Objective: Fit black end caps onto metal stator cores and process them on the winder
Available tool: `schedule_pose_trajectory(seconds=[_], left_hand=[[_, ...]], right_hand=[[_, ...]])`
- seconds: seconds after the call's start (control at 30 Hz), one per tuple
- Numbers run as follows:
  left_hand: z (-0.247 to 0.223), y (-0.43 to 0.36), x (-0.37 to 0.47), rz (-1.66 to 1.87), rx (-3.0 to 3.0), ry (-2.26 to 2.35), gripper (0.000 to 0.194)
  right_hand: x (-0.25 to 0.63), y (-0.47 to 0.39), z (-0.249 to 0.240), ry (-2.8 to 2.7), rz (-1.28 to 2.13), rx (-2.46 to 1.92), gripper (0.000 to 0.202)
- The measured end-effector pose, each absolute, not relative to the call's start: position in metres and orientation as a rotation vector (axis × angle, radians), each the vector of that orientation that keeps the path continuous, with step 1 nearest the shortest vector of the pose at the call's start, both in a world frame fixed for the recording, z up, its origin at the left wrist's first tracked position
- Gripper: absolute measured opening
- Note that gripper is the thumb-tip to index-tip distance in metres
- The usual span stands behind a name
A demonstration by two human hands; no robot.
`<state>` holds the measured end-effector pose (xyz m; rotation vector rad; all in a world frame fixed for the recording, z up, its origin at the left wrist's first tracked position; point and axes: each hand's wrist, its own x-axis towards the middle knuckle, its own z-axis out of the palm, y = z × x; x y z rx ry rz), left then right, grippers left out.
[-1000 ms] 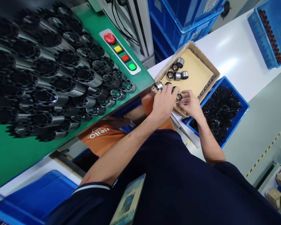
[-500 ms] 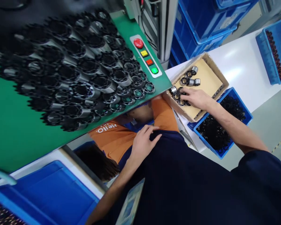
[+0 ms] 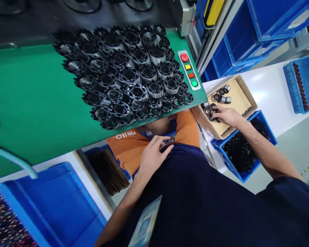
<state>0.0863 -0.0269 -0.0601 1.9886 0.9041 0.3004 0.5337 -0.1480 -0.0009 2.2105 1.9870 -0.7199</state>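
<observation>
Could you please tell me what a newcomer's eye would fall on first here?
Probably the mass of dark, toothed rings with silvery sides, crowded together on the green worktop. Next might come the button panel near the worktop's corner, with its bright red, yellow, orange-red and green buttons. The right hand also draws the eye, its fingers among smaller rings in the cardboard box.

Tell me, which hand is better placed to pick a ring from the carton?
Right, probably: the right hand is over the carton, fingers at the rings, while the left hand is outside it.
</observation>
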Motion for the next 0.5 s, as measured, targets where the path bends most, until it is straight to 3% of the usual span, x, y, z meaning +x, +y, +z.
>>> schedule_pose_trajectory(seconds=[0.27,0.5], left_hand=[[-0.032,-0.018,0.066,0.679,2.082,0.815,0.006],[-0.017,0.04,0.011,1.331,2.056,1.129,0.014]], right_hand=[[0.548,-0.17,0.018,1.875,-0.65,2.324,0.031],[0.521,-0.194,0.1,1.921,-0.571,2.395,0.034]])
